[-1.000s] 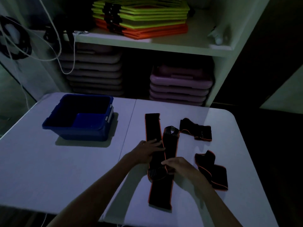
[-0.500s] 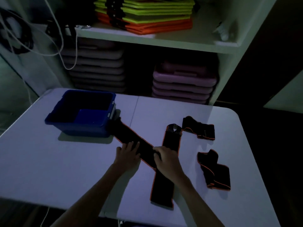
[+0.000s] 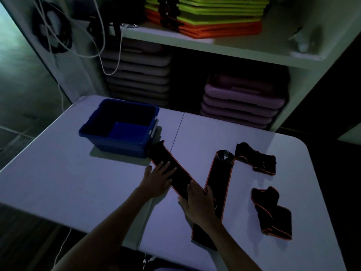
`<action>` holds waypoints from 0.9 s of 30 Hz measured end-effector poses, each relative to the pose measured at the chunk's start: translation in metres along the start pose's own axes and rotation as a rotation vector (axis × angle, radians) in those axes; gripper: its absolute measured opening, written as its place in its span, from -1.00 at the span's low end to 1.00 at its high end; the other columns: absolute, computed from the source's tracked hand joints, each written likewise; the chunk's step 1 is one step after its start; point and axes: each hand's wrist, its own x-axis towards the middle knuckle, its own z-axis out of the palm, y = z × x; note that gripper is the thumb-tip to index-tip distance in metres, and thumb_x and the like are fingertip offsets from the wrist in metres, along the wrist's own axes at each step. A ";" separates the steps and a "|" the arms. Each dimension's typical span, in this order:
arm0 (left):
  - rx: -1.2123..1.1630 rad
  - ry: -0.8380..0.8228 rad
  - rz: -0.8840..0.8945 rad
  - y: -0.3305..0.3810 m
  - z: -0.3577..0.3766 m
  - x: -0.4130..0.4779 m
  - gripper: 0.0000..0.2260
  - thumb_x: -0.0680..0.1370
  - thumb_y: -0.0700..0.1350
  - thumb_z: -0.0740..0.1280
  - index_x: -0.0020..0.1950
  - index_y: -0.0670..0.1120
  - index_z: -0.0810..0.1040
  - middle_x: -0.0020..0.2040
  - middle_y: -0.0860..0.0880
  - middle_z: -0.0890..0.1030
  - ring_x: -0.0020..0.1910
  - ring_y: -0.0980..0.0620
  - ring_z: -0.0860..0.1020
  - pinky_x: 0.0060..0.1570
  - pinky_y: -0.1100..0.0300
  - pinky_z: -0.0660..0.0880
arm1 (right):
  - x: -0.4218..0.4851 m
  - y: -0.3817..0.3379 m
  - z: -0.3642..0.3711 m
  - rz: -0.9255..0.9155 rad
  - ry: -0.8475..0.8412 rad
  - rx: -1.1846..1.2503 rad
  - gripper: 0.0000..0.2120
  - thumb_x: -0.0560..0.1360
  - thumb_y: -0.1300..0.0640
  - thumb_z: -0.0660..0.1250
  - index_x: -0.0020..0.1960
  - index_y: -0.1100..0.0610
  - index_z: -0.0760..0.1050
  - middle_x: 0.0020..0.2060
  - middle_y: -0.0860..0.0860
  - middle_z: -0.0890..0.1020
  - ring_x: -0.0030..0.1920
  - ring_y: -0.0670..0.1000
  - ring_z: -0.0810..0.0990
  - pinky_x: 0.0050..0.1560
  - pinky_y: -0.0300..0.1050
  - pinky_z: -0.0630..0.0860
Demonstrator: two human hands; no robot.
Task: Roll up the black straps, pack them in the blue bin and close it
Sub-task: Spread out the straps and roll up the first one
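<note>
"So, where were the hands?"

"Both lay flat on 1 long black strap (image 3: 180, 176) that ran slantwise across the middle of the frame. The left hand (image 3: 158, 180) pressed its middle stretch, fingers straight and spread. The right hand (image 3: 199, 202), lower and further right, pressed its near end, fingers straight too, gripping nothing."

"And the strap's far end?"

"It reached the lower right corner of the blue bin (image 3: 117, 145). I could not tell in the dim light whether they touched. The bin stood open on the white table (image 3: 58, 173), left of centre."

"Other straps?"

"3 more, none rolled. Another long strap (image 3: 220, 178) lay just right of the right hand, its lower part passing under that wrist. The upper crumpled strap (image 3: 257, 159) and the lower crumpled strap (image 3: 273, 214) lay apart at the right of the frame."
</note>
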 end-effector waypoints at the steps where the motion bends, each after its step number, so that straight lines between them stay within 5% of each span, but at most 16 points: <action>1: -0.009 0.007 0.011 0.003 0.002 -0.003 -0.58 0.47 0.14 0.08 0.29 0.15 0.47 0.25 -0.01 0.59 0.15 -0.07 0.60 -0.12 -0.09 0.55 | 0.003 0.005 -0.002 -0.003 0.032 -0.026 -0.32 0.57 -0.23 -0.14 0.04 0.15 0.65 0.04 0.04 0.70 0.08 0.01 0.66 0.10 0.24 0.53; 4: -0.076 0.061 0.024 0.020 0.001 -0.021 -0.58 0.44 0.12 0.11 0.25 0.14 0.51 0.18 -0.05 0.62 -0.03 -0.15 0.62 -0.11 -0.06 0.53 | 0.014 0.018 -0.008 0.008 0.078 -0.054 -0.42 0.45 -0.22 0.04 -0.02 0.18 0.65 0.00 0.06 0.71 0.05 0.03 0.67 0.11 0.27 0.52; 7: -0.075 0.215 -0.019 0.038 0.008 -0.039 -0.57 0.41 0.11 0.14 0.21 0.10 0.55 0.09 -0.09 0.66 -0.16 -0.18 0.59 -0.16 -0.04 0.52 | 0.021 0.026 -0.011 0.021 0.067 -0.043 -0.34 0.45 -0.22 -0.03 0.10 0.23 0.61 0.13 0.14 0.66 0.18 0.11 0.61 0.22 0.33 0.40; 10: -0.081 0.276 -0.069 0.055 0.021 -0.066 -0.55 0.40 0.16 0.17 0.23 0.08 0.53 0.07 -0.09 0.64 -0.15 -0.17 0.56 -0.14 -0.03 0.48 | 0.029 0.025 -0.016 -0.070 0.006 -0.041 -0.27 0.52 -0.21 -0.23 0.45 0.23 0.27 0.50 0.12 0.27 0.50 0.11 0.21 0.45 0.27 0.03; 13: -0.128 0.323 -0.071 0.063 0.030 -0.092 -0.56 0.42 0.17 0.18 0.22 0.05 0.52 0.00 -0.06 0.63 -0.17 -0.13 0.54 -0.14 0.00 0.43 | 0.031 0.020 -0.020 -0.155 -0.089 -0.076 -0.31 0.55 -0.21 -0.31 0.54 0.15 0.03 0.57 0.03 0.01 0.56 0.05 -0.06 0.47 0.22 -0.14; 16: -0.222 0.379 -0.090 0.055 0.025 -0.105 -0.58 0.45 0.17 0.14 0.22 0.04 0.52 -0.02 -0.01 0.60 -0.11 -0.06 0.53 -0.12 0.04 0.45 | 0.028 0.014 -0.018 -0.194 -0.051 -0.080 -0.14 0.38 -0.23 -0.41 0.50 0.12 0.18 0.54 0.03 0.15 0.54 0.07 0.07 0.46 0.25 -0.02; 19: -0.308 0.396 -0.144 0.042 0.019 -0.100 -0.57 0.48 0.15 0.12 0.25 0.01 0.49 0.17 -0.02 0.58 0.12 -0.02 0.49 -0.01 0.00 0.49 | 0.013 0.009 -0.002 -0.160 0.053 -0.123 -0.40 0.49 -0.16 -0.06 0.22 0.11 0.57 0.28 0.05 0.57 0.30 0.08 0.53 0.26 0.22 0.40; 22: -0.275 0.291 -0.130 0.033 0.017 -0.092 -0.55 0.49 0.14 0.09 0.27 -0.01 0.51 0.27 -0.07 0.56 0.17 -0.12 0.57 -0.01 -0.05 0.54 | 0.002 0.006 0.011 -0.141 0.018 -0.076 -0.47 0.48 -0.14 0.02 0.13 0.11 0.62 0.17 0.05 0.64 0.20 0.08 0.61 0.11 0.22 0.52; 25: -0.160 0.223 -0.092 0.026 0.020 -0.091 -0.55 0.46 0.16 0.09 0.22 0.02 0.55 0.18 -0.05 0.62 0.02 -0.10 0.63 -0.16 0.01 0.57 | 0.007 0.005 0.005 -0.138 0.055 -0.113 -0.46 0.51 -0.15 0.01 0.22 0.12 0.57 0.28 0.05 0.57 0.29 0.09 0.53 0.18 0.29 0.45; 27: -0.124 0.249 -0.051 0.028 0.026 -0.094 -0.55 0.44 0.17 0.09 0.17 0.01 0.57 0.01 -0.03 0.64 -0.16 -0.06 0.63 -0.27 0.08 0.55 | 0.024 0.003 -0.002 -0.197 0.020 -0.085 -0.49 0.60 -0.10 -0.01 0.43 0.14 0.34 0.49 0.03 0.29 0.49 0.11 0.25 0.41 0.32 0.10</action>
